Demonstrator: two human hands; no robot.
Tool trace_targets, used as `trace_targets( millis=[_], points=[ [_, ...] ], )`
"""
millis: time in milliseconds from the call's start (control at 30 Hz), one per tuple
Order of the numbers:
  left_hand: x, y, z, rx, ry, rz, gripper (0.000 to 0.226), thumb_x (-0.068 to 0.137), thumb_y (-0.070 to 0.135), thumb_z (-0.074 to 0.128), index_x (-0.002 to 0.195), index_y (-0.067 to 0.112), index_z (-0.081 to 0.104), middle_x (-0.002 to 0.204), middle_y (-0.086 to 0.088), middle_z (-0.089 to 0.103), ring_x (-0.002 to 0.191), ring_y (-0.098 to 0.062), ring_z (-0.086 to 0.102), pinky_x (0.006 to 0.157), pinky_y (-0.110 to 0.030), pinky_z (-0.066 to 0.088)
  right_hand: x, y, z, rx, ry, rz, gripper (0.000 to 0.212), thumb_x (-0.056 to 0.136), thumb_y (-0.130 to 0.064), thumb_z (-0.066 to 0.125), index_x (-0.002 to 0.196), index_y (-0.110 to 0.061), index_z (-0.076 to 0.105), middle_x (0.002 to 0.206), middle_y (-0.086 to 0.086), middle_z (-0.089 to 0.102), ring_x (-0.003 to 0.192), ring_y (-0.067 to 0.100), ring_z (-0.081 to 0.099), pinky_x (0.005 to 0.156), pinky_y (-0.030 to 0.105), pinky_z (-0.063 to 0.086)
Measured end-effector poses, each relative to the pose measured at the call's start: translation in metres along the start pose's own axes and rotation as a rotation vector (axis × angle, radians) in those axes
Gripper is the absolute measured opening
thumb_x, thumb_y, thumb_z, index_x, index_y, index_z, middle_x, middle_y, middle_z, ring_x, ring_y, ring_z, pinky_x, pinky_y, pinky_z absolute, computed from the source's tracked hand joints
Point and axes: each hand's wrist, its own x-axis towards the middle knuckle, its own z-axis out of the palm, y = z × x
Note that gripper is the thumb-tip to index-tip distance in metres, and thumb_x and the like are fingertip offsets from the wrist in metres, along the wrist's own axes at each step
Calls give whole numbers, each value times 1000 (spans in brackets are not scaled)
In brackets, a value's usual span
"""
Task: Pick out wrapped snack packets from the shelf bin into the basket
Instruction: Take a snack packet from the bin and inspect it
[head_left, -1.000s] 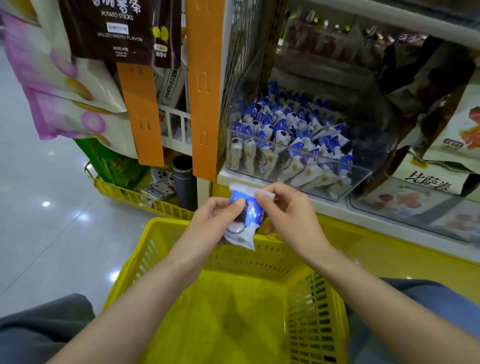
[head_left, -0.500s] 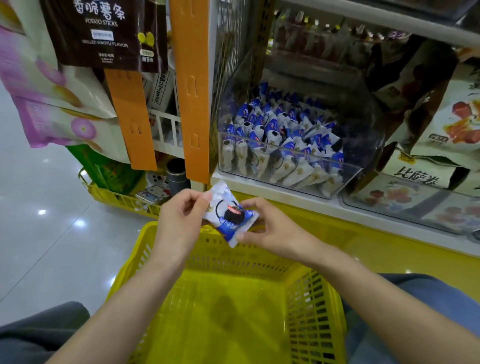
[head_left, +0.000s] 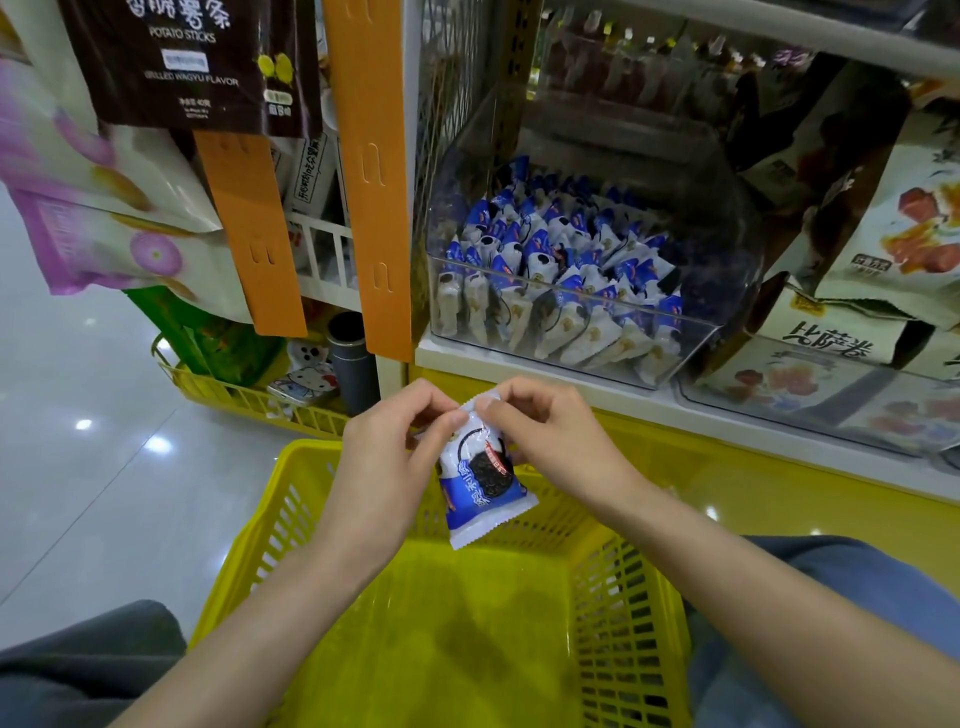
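A blue-and-white snack packet (head_left: 483, 480) with a dark cookie printed on it hangs upright over the far rim of the yellow basket (head_left: 628, 618). My left hand (head_left: 384, 462) and my right hand (head_left: 550, 436) both pinch its top edge, one at each side. Behind them, on the white shelf, a clear plastic bin (head_left: 717, 291) holds several more of the same packets (head_left: 550, 275). The basket's inside shows only its yellow floor.
Orange hanging strips (head_left: 374, 176) and snack bags (head_left: 104, 171) hang at the left. Larger snack bags (head_left: 893, 244) and another clear bin (head_left: 810, 395) fill the shelf at the right. A second yellow basket (head_left: 244, 400) sits on the floor at the left. My knees flank the basket.
The packet has turned from lying tilted between my hands to hanging upright with the blue end down. Both hands have shifted their grip to its top edge.
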Motion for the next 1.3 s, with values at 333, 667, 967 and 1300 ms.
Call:
trace_targets(
  millis=[333, 667, 967, 1300],
  points=[
    [7, -7, -2, -128, -91, -554, 23, 92, 36, 49, 84, 15, 54, 78, -6, 58, 69, -22, 59, 66, -39, 52, -7, 1, -1, -355, 161, -454, 9, 90, -17, 58, 93, -17, 67, 89, -9, 63, 85, 3, 60, 76, 29, 51],
    [14, -9, -9, -952, -111, -713, 39, 94, 36, 43, 106, 5, 64, 99, -14, 71, 86, -20, 69, 66, -29, 58, -7, 6, -4, -733, -18, -802, 13, 84, -6, 63, 94, -8, 71, 106, 7, 66, 108, 23, 60, 84, 39, 52],
    [13, -6, -5, -621, 112, -507, 20, 92, 19, 54, 109, 12, 61, 93, -4, 72, 82, -14, 68, 78, -35, 54, -10, 0, 9, -249, 149, -255, 25, 89, -28, 57, 110, -18, 47, 104, -3, 56, 96, 6, 53, 85, 16, 44],
    [-2, -4, 3, 84, 17, 36, 40, 80, 24, 69, 104, 41, 41, 105, 23, 48, 101, 9, 46, 81, -4, 35, -5, -2, 5, 374, -7, 131, 27, 92, -12, 53, 117, -5, 57, 112, 13, 67, 86, 13, 67, 66, 23, 56]
  ],
)
